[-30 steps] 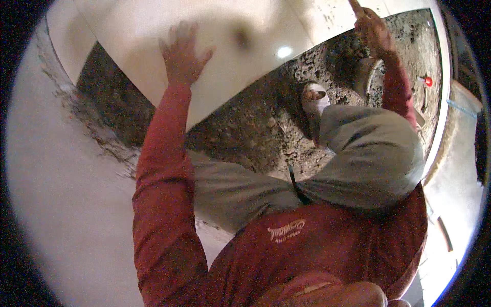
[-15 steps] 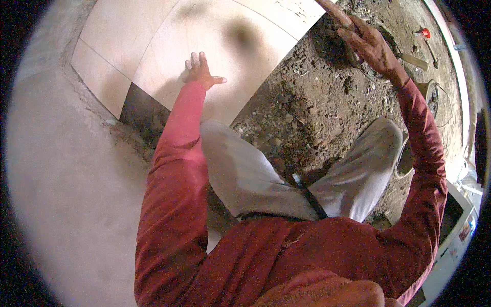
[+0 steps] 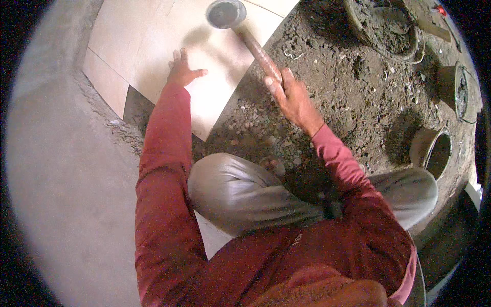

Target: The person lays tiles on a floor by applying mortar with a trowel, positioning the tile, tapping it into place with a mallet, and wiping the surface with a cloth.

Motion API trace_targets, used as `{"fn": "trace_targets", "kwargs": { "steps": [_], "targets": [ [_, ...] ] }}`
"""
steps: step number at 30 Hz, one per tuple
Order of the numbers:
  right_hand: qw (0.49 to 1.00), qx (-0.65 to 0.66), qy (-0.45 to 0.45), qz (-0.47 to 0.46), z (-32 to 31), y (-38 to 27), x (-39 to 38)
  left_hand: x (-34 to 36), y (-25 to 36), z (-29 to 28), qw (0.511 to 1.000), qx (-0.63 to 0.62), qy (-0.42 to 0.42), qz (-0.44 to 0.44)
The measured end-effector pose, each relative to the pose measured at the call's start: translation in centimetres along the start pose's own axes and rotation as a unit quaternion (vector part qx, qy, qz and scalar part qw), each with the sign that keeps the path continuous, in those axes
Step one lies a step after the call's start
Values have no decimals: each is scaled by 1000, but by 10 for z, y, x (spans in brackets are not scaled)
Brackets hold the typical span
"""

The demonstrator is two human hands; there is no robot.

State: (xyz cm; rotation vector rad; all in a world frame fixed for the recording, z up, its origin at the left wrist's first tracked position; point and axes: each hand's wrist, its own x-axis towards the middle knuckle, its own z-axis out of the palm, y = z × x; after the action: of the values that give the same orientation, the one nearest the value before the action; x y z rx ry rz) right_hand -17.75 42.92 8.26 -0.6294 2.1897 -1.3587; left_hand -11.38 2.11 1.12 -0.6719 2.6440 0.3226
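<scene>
My left hand (image 3: 183, 72) lies flat on a pale beige floor tile (image 3: 212, 100), fingers spread and thumb out to the right. In my right hand (image 3: 294, 100) is a mallet (image 3: 258, 51), gripped by its wooden handle. Its round grey head (image 3: 225, 14) is over the upper part of the tiles and casts a shadow on them; whether it touches the surface I cannot tell. The tile's near corner points toward my bent knee, and its right edge borders rough soil.
Bare gravelly soil (image 3: 332, 97) spreads to the right. A wide tub of mortar (image 3: 383, 30), a smaller bucket (image 3: 452, 89) and another round container (image 3: 432, 151) stand there. A wooden-looking strip (image 3: 433, 30) lies by the tub. Grey concrete (image 3: 66, 194) runs along the left.
My right hand has come in from the upper right toward the middle, bringing the mallet head over the tiles. My left hand stays flat on the tile. The view has shifted.
</scene>
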Motion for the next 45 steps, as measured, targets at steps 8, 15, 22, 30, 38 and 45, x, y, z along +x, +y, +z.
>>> {"fn": "trace_targets", "kwargs": {
  "steps": [8, 15, 22, 30, 38, 45],
  "targets": [
    [994, -109, -9, 2, -7, -3, 10, 18, -17, 6, 998, -1, -32, -47],
    [981, -98, -55, -156, -10, -7, 30, 24, -32, 9, 990, -98, -66, 79],
    [987, -118, 17, -107, -16, -6, 54, 16, -14, 7, 1000, 8, 2, -24],
    [996, -80, -3, -46, -21, -20, 59, 9, -5, 6, 998, 10, 3, -55],
    [992, -94, 23, -79, -14, -17, 63, 5, 11, -9, 997, -12, -27, -67],
    [989, -103, -4, -105, -13, 4, 76, 4, 10, -4, 999, 1, -19, -48]
  ]
}}
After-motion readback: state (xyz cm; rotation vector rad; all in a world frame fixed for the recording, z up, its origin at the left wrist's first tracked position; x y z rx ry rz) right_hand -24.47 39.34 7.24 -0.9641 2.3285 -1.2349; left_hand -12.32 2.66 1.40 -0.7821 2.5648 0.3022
